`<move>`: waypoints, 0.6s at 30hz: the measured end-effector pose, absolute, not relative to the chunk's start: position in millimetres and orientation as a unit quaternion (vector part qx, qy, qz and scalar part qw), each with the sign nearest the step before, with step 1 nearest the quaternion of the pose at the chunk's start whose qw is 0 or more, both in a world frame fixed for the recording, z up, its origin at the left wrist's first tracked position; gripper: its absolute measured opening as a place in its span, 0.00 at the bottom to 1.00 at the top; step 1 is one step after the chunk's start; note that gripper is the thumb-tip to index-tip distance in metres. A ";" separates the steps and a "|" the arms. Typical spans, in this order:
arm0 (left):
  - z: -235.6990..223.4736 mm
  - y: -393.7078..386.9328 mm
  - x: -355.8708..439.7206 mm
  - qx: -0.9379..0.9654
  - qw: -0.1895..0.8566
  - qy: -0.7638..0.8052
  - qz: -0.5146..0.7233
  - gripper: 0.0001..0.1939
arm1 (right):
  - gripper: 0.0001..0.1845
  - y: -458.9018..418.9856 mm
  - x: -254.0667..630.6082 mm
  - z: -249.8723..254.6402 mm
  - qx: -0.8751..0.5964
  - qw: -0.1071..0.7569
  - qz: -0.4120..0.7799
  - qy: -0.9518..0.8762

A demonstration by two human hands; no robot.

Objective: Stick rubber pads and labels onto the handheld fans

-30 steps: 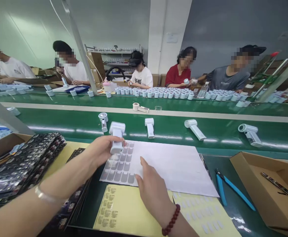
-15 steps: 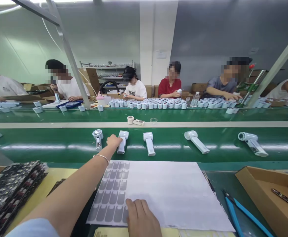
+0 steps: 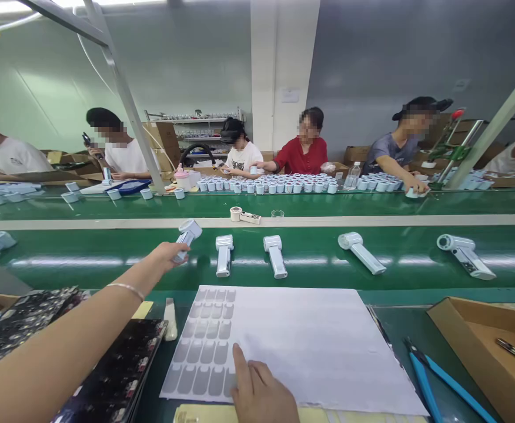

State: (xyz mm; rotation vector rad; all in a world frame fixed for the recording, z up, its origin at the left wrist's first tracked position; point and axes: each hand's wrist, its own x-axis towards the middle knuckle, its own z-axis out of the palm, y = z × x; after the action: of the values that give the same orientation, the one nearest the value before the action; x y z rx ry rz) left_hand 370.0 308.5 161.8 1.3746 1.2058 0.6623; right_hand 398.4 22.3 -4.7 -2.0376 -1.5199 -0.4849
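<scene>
My left hand point(image 3: 172, 256) is closed around the handle of a white handheld fan point(image 3: 190, 231), lifted and tilted over the green belt point(image 3: 120, 271). To its right on the belt lie more handheld fans, the nearest two being one fan point(image 3: 224, 257) and another fan point(image 3: 276, 257). Below, my right hand point(image 3: 264, 390) rests on a white sheet point(image 3: 306, 346) near its front edge. Its index finger is stretched out beside the rows of grey rounded stickers point(image 3: 208, 351) on the sheet's left side; the other fingers are partly bent, and nothing shows in them.
Blue-handled cutters point(image 3: 438, 376) and a cardboard box point(image 3: 464, 346) lie to the right. Dark patterned sheets point(image 3: 120, 376) are stacked at left, beside a small white tube-like item point(image 3: 170, 320). Several co-workers sit across the belt behind rows of white round parts point(image 3: 266, 187).
My left hand has moved left and now holds a fan up off the belt. My right hand's index finger has stretched forward. Across the belt, a person in red has reached out an arm.
</scene>
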 end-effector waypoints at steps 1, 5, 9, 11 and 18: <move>168.2 296.9 366.0 0.572 0.587 0.501 0.279 0.13 | 0.35 23.0 399.7 -3.8 -0.758 0.268 -0.171 -0.570; 190.5 233.1 336.0 0.535 0.674 0.430 0.275 0.04 | 0.36 25.5 408.4 6.6 -0.752 0.331 -0.073 -0.565; 193.0 152.9 294.8 0.448 0.760 0.402 0.246 0.20 | 0.29 14.9 416.2 31.3 -0.693 0.478 0.030 -0.539; 184.6 116.9 280.3 0.394 0.765 0.436 0.264 0.15 | 0.24 3.3 417.3 48.8 -0.670 0.547 0.096 -0.492; 142.5 67.4 281.2 0.173 0.813 0.468 0.300 0.09 | 0.25 -36.5 393.2 102.0 -0.602 0.675 0.286 -0.317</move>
State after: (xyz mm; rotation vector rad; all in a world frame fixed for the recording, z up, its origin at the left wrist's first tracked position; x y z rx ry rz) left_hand 281.2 67.4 142.5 0.3701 0.9995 0.6396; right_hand 393.2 -36.5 102.0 -1.3545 -0.7129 0.6444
